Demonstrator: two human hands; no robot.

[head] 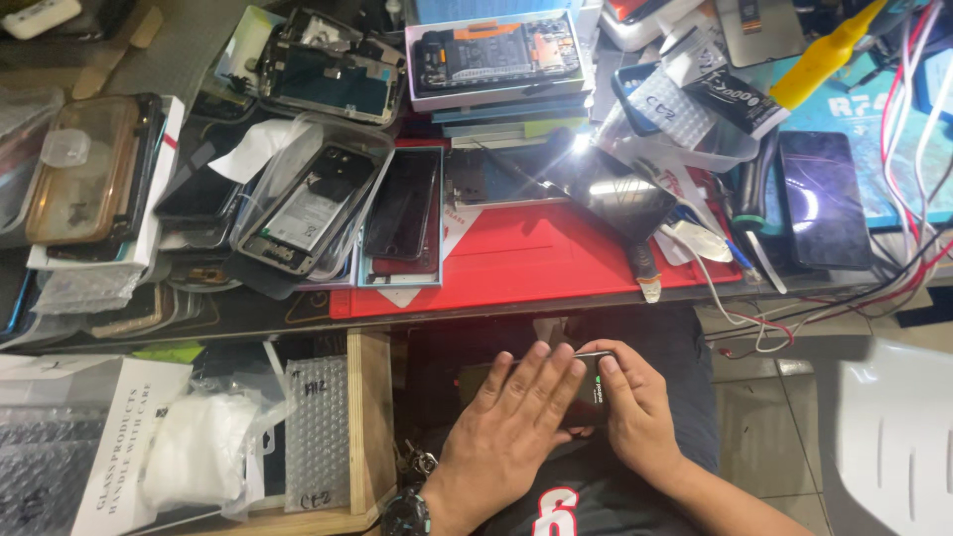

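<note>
Left hand (516, 417) is lying flat on a dark phone (581, 397) while right hand (635, 407) is pinching its edge (thin, slick, likely fragile; best gripped by the sides).

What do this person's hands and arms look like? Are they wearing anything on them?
Both hands are bare: no gloves and no rings that I can see on the left hand or the right hand. The forearms are uncovered too, with no sleeves reaching them. On the left wrist sits a dark, round-faced wristwatch. The right wrist carries nothing.
</note>
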